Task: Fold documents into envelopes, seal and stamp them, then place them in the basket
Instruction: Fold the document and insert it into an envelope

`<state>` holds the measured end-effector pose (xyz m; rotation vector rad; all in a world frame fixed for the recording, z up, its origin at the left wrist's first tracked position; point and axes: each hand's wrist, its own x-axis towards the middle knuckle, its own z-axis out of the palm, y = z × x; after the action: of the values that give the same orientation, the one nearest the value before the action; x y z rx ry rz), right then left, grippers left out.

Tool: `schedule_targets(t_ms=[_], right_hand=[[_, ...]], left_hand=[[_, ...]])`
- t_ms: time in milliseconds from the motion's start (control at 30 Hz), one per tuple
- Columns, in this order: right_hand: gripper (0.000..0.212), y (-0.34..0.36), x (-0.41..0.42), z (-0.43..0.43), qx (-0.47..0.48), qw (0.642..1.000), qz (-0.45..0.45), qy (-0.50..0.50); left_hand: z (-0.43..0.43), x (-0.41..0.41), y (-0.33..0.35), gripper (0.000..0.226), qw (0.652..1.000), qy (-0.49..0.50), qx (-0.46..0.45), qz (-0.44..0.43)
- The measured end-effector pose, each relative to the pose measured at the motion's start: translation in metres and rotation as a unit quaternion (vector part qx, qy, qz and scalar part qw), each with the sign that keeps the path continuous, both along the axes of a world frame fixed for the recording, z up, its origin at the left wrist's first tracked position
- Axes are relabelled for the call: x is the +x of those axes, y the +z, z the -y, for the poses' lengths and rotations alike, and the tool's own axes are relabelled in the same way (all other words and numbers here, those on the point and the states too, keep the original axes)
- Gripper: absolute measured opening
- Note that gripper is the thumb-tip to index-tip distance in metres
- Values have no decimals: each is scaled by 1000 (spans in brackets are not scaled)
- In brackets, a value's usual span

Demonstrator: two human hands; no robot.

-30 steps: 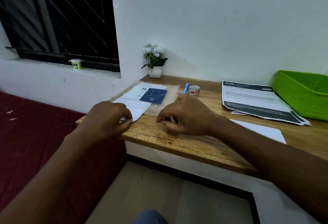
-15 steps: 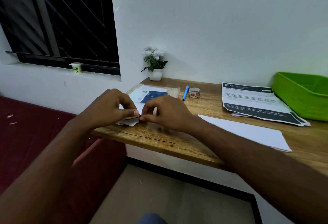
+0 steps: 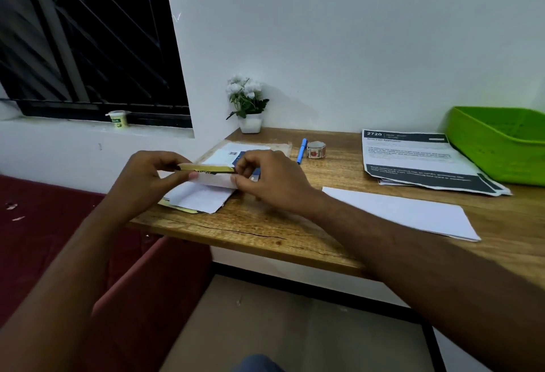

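Envelope's [image 3: 211, 178] up off the pile [image 3: 200, 199] left of the basket [image 3: 495, 147], left hand [image 3: 147, 177] and right hand [image 3: 271, 183] pinching its ends; filling likely next.

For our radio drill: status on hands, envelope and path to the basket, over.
Left hand and right hand pinch the envelope ends. Held above the desk. Printed papers lie flat before the green basket.

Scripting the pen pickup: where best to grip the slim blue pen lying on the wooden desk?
Pinch the slim blue pen mid-barrel from above, fingers across its width. It lies flat, running near-to-far; the small patterned roll sits close on its right, so probably come in from its left.
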<state>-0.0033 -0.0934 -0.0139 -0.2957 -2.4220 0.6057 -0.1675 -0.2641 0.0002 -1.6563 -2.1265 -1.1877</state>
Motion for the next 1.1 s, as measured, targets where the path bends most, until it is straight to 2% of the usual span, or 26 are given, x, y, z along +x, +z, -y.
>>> schedule_targets(t_ms=[67, 167, 267, 333, 400, 467, 500, 567, 700, 833, 1100], right_hand=[[15, 0, 0, 2, 16, 999, -26, 14], [17, 6, 6, 6, 59, 994, -91, 36], [14, 18, 18, 7, 38, 984, -163, 60], [10, 26, 29, 5, -16, 976, -199, 82], [6, 33, 42, 0, -70, 965, -232, 98], [8, 39, 54, -8, -109, 957, -248, 108], [10, 42, 61, -14, -117, 956, -245, 108], [15, 48, 74, -26, -133, 957, -231, 111], [10, 57, 104, -45, -163, 962, -192, 102], [13, 58, 126, -61, -188, 969, -147, 59], [30, 54, 157, -100, -295, 940, -172, 19]], left_hand=[[-4, 1, 2, 22, 996, -17, 60, 67], [-8, 11, 11, 25, 954, -90, 188, 217], [-14, 20, 22, 6, 924, -131, 264, 246], [-24, 28, 28, 3, 931, -128, 265, 216], [-38, 38, 32, 13, 946, -90, 276, 143], [-51, 53, 39, 13, 947, -61, 310, 66], [-59, 61, 44, 9, 944, -58, 323, 40], [-74, 74, 56, 16, 941, -59, 334, -10], [-105, 91, 76, 25, 944, -87, 304, -95], [-137, 105, 90, 25, 947, -128, 260, -140], [-199, 115, 88, 21, 954, -221, 148, -139]])
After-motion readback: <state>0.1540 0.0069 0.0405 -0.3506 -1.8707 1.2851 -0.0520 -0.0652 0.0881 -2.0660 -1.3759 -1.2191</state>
